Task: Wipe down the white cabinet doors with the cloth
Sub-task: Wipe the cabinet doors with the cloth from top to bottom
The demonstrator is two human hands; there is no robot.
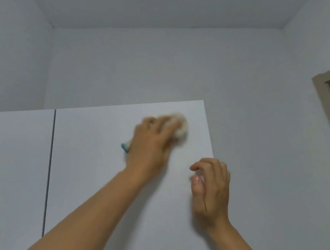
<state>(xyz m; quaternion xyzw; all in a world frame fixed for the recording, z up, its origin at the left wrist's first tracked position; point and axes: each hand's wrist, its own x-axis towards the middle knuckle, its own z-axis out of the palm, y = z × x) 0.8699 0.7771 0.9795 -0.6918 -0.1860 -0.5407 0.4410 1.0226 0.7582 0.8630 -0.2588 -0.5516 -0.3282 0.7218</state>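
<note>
While the cloth (177, 128) sits bunched under the left hand (152, 144), pressed flat to the right cabinet door (109, 180), it shows past the fingertips as a pale wad, with a teal edge poking out on the thumb side. Left hand is closed over it, palm down, likely to keep pressure on the panel; blur suggests it's mid-stroke. Right hand (210, 189) is below and to the right of it, near the door's outer edge, fingers loosely curled, holding nothing, touching or not I can't tell; probably there for balance. Second door (17, 169) lies left of both hands, across the dark seam. Door frame (326, 109) is far right.
</note>
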